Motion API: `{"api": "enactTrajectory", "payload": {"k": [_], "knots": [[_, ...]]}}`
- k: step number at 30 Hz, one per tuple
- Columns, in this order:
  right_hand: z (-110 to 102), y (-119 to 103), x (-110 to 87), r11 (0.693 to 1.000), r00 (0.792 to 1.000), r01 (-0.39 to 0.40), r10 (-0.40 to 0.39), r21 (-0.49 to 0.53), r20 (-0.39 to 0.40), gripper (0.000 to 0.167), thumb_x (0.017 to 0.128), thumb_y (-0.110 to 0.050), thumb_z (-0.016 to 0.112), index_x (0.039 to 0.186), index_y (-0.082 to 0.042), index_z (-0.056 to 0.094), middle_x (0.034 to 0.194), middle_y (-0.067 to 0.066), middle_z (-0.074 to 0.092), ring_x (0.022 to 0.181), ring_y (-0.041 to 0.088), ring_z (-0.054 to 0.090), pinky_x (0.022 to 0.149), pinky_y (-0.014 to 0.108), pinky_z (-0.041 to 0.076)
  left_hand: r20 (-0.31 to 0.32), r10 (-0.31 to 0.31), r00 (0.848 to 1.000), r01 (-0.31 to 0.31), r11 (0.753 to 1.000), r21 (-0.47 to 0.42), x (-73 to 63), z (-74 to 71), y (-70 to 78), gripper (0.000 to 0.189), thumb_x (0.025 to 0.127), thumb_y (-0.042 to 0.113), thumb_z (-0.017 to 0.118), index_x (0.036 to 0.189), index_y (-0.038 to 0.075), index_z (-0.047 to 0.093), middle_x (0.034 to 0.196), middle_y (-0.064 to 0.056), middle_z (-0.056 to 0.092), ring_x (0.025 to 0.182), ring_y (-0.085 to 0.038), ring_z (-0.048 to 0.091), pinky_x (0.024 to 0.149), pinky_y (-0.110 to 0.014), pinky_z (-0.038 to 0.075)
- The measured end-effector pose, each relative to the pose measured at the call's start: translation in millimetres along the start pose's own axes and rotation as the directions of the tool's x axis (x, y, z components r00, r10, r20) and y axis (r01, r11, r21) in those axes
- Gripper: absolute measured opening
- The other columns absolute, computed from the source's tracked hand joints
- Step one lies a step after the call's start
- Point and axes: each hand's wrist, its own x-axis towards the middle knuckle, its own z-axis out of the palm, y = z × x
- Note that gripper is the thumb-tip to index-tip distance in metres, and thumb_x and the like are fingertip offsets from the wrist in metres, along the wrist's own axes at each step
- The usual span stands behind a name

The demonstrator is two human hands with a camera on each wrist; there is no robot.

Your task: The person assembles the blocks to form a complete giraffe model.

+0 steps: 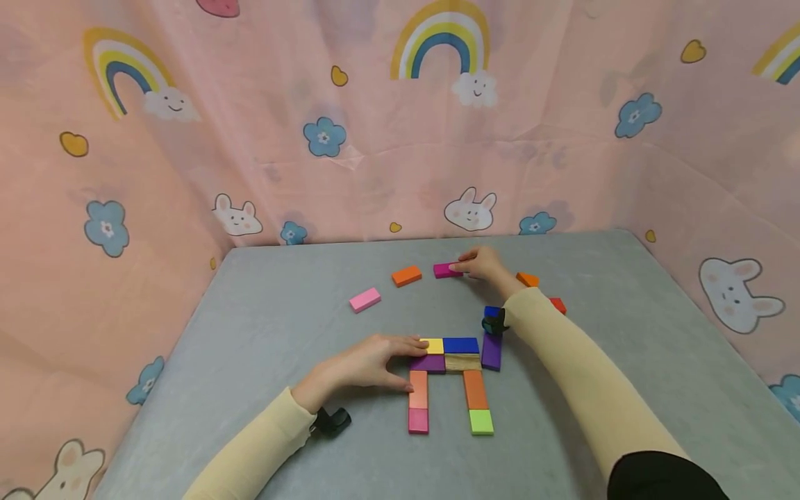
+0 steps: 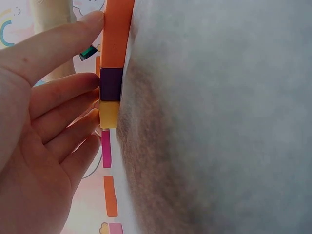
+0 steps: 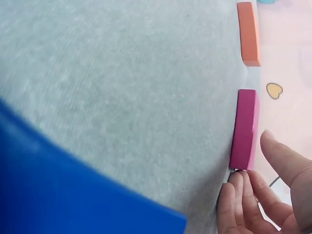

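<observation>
My left hand (image 1: 369, 364) lies over the left side of a flat figure of coloured wooden blocks. Its fingertips touch a yellow block (image 1: 434, 346) and a purple block (image 1: 428, 364), with the thumb beside a peach block (image 1: 418, 390). Beyond the figure, my right hand (image 1: 482, 265) reaches to a magenta block (image 1: 442, 271). In the right wrist view, the fingers meet the near end of the magenta block (image 3: 243, 129) while the thumb stands apart from it. A blue block (image 1: 461, 345) tops the figure above a bare wood-coloured block (image 1: 463, 362).
Loose blocks lie farther back: pink (image 1: 365, 300), orange (image 1: 407, 276), another orange block (image 1: 528, 279), and red (image 1: 558, 305) partly behind the right sleeve. An upright purple block (image 1: 492, 352) adjoins the figure's right side. Orange (image 1: 476, 389) and lime (image 1: 481, 421) blocks extend toward me. A patterned curtain (image 1: 375, 187) borders the grey table.
</observation>
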Motion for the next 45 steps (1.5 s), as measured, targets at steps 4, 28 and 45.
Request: {"api": "enactTrajectory", "payload": {"k": [4,28,45], "knots": [[2,1,0.7,1.0,1.0,-0.006,0.006,-0.026,-0.029,0.047,0.086,-0.03,0.07,0.123,-0.001,0.061,0.119,0.02,0.063,0.09,0.026,0.063,0.077,0.027,0.054,0.003,-0.001,1.0,0.001,1.0,-0.004,0.0,0.4,0.1,0.065,0.081,0.042,0.073,0.137,0.018,0.052,0.143,0.001,0.049,0.135,-0.012,0.041,0.109,-0.035,0.037],[0,11,3.8,0.986,0.975,0.164,-0.167,0.031,0.148,0.036,0.094,-0.008,0.054,0.13,-0.003,0.055,0.131,0.02,0.057,0.114,0.032,0.055,0.099,0.042,0.046,0.007,-0.019,1.0,0.019,1.0,-0.02,0.6,0.0,1.4,0.062,0.081,0.038,0.074,0.136,0.017,0.053,0.143,0.003,0.048,0.136,-0.009,0.04,0.11,-0.033,0.036],[0,9,-9.3,0.939,0.945,0.303,-0.274,-0.162,0.176,0.068,0.077,-0.03,0.079,0.132,-0.001,0.052,0.134,0.019,0.054,0.123,0.035,0.05,0.107,0.048,0.038,0.004,-0.02,1.0,0.021,0.999,-0.035,-0.1,1.4,0.0,0.062,0.081,0.038,0.074,0.137,0.018,0.053,0.144,0.004,0.047,0.136,-0.008,0.039,0.11,-0.034,0.036]]}}
